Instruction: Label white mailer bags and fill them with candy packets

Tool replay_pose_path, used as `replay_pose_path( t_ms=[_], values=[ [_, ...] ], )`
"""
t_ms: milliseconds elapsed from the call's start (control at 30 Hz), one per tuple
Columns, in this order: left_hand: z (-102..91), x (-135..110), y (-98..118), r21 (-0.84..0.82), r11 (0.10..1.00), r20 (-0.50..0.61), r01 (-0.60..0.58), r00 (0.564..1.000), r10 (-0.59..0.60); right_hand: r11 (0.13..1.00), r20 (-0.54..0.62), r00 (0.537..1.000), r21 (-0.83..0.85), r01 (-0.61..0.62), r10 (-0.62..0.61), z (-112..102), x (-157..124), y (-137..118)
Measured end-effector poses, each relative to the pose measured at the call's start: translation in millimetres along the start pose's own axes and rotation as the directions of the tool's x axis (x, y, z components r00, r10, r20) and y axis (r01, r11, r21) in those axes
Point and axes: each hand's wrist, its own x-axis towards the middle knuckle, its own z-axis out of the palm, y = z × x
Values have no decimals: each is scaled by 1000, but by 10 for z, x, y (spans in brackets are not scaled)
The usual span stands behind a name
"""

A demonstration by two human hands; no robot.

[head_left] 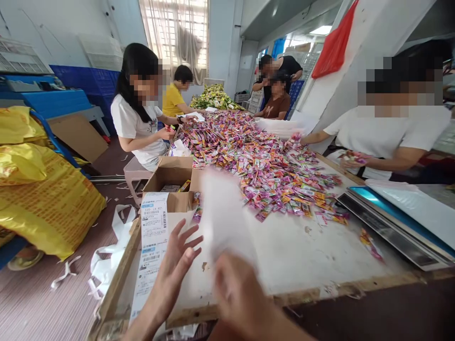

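Observation:
My right hand [236, 284] is closed around the lower end of a white plastic mailing bag [227, 213], which stands up over the table's near side and is smeared by motion. To its left, my left hand [177, 258] is open, fingers spread, with nothing in it. Just beside that hand, a strip of printed shipping labels [153, 222] hangs along the table's left edge. Beyond the bag lies a wide heap of small pink and purple snack packets [227, 132]. An open cardboard box [174, 169] with a few small packages inside stands at the left.
A scale [387, 227] with white bags on it sits at the right, near a loose packet [371, 246]. Several people work around the table [284, 255]. Yellow sacks [46, 180] stand at the left; white strips litter the floor. Green-yellow packets [216, 97] are heaped at the far end.

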Motion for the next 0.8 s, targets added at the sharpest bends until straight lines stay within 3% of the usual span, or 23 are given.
replay_pose_path(
  t_ms=[67,133,167,233,300,400,500,567,600,667,733,800],
  values=[
    [-50,58,-15,135,987,-15,84,996,-83,943,151,932,100,317,-330,495,-7,-102],
    [-194,48,-55,252,959,-36,134,991,-129,872,215,855,260,415,-471,592,-3,-145],
    [-278,18,-80,274,951,-24,146,989,-145,886,217,873,274,375,-437,504,26,-144],
    [-428,-74,-133,219,952,69,212,970,-231,958,194,947,180,222,-256,188,135,-126],
    [-523,-170,-173,135,950,162,281,940,-301,993,193,975,76,93,-106,-124,260,-115],
    [-550,-281,-170,183,948,220,259,929,-297,999,308,951,51,-18,1,-328,349,-132],
    [-493,-363,-55,269,963,54,35,997,-51,997,429,901,-21,-70,72,-263,297,-163],
    [-460,-384,54,338,935,4,-104,994,109,998,515,857,-54,22,8,-151,229,-198],
    [-455,-375,99,412,900,101,-139,989,106,994,550,834,-54,90,-45,-93,199,-224],
    [-482,-320,137,506,845,360,-172,932,-26,974,569,802,-6,226,-182,-15,179,-283],
    [-546,-247,91,567,817,395,-103,905,-160,938,519,784,126,324,-340,-26,255,-304],
    [-616,-209,-7,617,787,320,-8,916,-242,924,393,838,219,313,-377,-101,450,-196]
  ],
)
